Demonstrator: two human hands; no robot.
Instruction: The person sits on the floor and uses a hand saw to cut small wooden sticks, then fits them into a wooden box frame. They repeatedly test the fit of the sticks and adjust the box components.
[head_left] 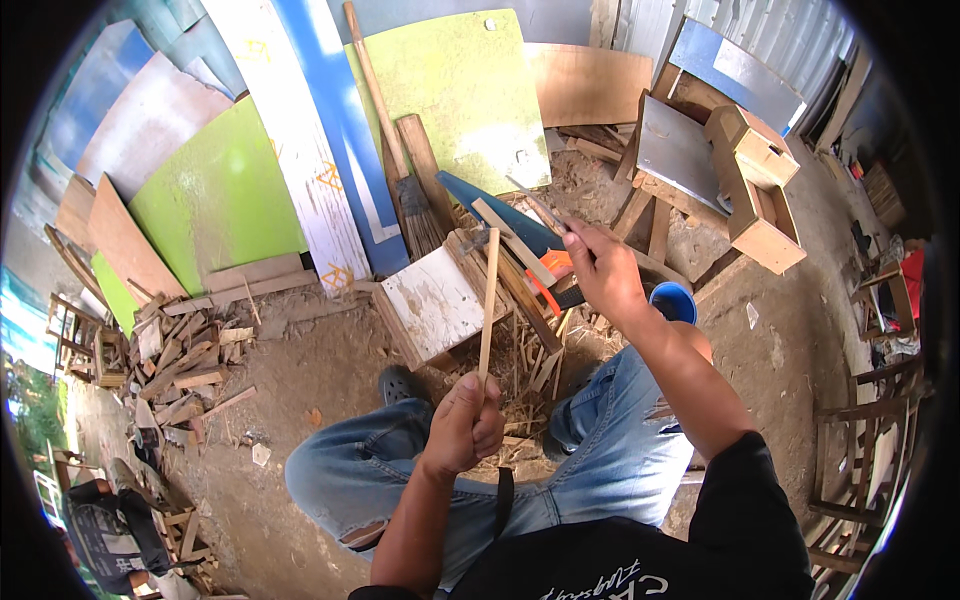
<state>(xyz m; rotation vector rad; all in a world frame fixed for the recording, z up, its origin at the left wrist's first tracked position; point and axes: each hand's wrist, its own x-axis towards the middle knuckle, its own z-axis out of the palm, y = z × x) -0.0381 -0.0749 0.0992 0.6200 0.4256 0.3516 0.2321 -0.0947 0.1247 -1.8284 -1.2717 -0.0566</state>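
Observation:
My left hand (465, 425) is closed around the lower end of a thin wooden stick (490, 300), which points up and away from me between my knees. Higher and to the right, my right hand (605, 268) grips a knife (538, 207) by its handle; its narrow blade points up and left, apart from the stick. Just beyond the stick stands a low wooden block with a scuffed white top (432, 305). Beside it lean wooden strips (515, 240) and what looks like a handsaw with a teal blade (480, 197) and an orange handle, partly hidden by the strips.
A blue container (672, 300) stands by my right knee. Wood scraps (180, 375) are heaped at the left. A broom (415, 215) leans on green panels (450, 100). At the right, a wooden box (765, 215) rests against a small bench (680, 155). Another person (110, 535) is at lower left.

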